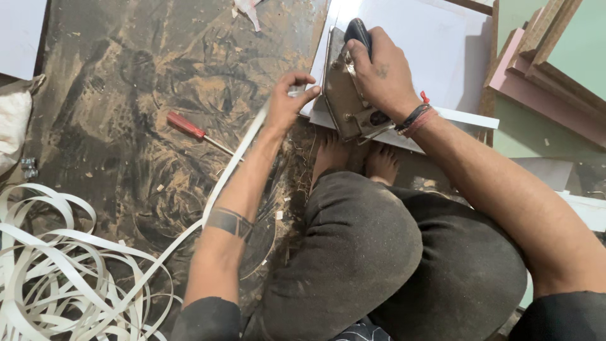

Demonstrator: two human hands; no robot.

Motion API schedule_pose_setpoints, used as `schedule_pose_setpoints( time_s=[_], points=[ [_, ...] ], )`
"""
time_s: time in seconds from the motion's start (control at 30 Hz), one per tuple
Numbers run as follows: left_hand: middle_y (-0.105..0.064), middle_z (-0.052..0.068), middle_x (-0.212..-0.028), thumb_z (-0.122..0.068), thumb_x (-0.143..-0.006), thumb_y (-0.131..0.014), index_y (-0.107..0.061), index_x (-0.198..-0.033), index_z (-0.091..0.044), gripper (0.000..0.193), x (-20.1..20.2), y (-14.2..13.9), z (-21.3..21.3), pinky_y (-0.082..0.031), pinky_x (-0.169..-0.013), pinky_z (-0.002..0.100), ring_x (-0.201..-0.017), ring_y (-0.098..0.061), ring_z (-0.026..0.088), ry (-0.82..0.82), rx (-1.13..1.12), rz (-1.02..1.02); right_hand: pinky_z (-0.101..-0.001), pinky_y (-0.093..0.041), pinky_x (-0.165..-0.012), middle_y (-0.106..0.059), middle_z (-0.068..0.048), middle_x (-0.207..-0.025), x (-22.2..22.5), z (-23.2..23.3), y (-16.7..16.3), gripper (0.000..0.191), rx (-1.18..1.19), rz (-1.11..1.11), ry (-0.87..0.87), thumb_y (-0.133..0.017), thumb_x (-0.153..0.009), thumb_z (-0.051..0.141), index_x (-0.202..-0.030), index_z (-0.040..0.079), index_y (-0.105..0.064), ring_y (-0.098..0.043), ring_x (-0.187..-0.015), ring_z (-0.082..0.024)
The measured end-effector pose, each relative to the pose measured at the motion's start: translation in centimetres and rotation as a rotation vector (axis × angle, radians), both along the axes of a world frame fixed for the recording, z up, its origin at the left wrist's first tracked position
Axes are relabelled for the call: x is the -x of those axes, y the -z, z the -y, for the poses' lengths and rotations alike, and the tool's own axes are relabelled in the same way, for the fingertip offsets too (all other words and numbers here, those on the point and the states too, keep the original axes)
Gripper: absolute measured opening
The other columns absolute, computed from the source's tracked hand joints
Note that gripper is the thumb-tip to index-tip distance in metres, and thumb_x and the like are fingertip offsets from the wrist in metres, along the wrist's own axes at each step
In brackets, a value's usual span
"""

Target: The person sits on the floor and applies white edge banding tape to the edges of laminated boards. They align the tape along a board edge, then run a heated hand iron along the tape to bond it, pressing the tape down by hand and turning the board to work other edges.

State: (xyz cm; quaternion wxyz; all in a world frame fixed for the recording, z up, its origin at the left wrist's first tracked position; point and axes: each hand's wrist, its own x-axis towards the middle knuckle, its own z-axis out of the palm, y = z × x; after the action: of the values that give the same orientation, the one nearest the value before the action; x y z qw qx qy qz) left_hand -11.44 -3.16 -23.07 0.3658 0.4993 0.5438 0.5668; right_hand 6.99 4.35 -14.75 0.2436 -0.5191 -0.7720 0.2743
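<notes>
Right hand (382, 76) presses iron (348, 101) beside strip (233, 164) (left hand (287, 101) pinching it)

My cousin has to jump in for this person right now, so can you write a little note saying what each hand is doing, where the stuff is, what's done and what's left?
Left hand: pinches the long white plastic edging strip against the edge of the white flat board.
Right hand: grips the black handle of the old metal iron, which is pressed onto that board edge.
Nearby: the rest of the strip runs back to a loose white coil on the dusty floor; a red-handled screwdriver lies beside it.
Done: the strip's end is at the board edge.
Left: how much is stuck can't be seen; the coil is uncut.
</notes>
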Motion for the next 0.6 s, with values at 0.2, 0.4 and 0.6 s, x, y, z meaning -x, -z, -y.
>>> schedule_pose_setpoints(
  time_s=[0.2,0.4,0.6],
  points=[
    [-0.076,0.004,-0.108,-0.015,-0.100,-0.075,-0.079,-0.118,-0.006,0.020,-2.6,1.4,1.4,-0.051,-0.091,0.028,-0.101,-0.066,0.012,-0.075,0.078,0.232,-0.0518,-0.049,-0.069,-0.067,-0.025,-0.080,0.1,-0.1,0.1,0.038,0.005,0.001,0.008,-0.058,-0.107,0.037,-0.104,-0.002,-0.057,-0.066,-0.079,-0.046],
    [-0.070,0.003,-0.120,-0.013,-0.099,-0.073,-0.073,-0.128,-0.007,0.030,-1.5,1.3,2.1,-0.051,-0.098,0.028,-0.109,-0.066,0.012,0.079,0.008,0.167,-0.0527,-0.049,-0.069,-0.067,-0.025,-0.079,0.1,-0.1,0.1,0.037,0.005,0.003,0.005,-0.058,-0.106,0.036,-0.104,-0.001,-0.057,-0.066,-0.078,-0.046],
    [-0.069,0.002,-0.126,-0.015,-0.099,-0.073,-0.072,-0.127,-0.009,0.029,-1.6,1.1,1.6,-0.057,-0.087,0.026,-0.100,-0.069,0.010,0.097,0.041,0.280,-0.0544,-0.048,-0.068,-0.066,-0.027,-0.078,0.0,-0.5,-0.2,0.036,0.014,0.053,-0.054,-0.057,-0.107,0.035,-0.106,-0.001,-0.055,-0.066,-0.076,-0.048]
  ],
)
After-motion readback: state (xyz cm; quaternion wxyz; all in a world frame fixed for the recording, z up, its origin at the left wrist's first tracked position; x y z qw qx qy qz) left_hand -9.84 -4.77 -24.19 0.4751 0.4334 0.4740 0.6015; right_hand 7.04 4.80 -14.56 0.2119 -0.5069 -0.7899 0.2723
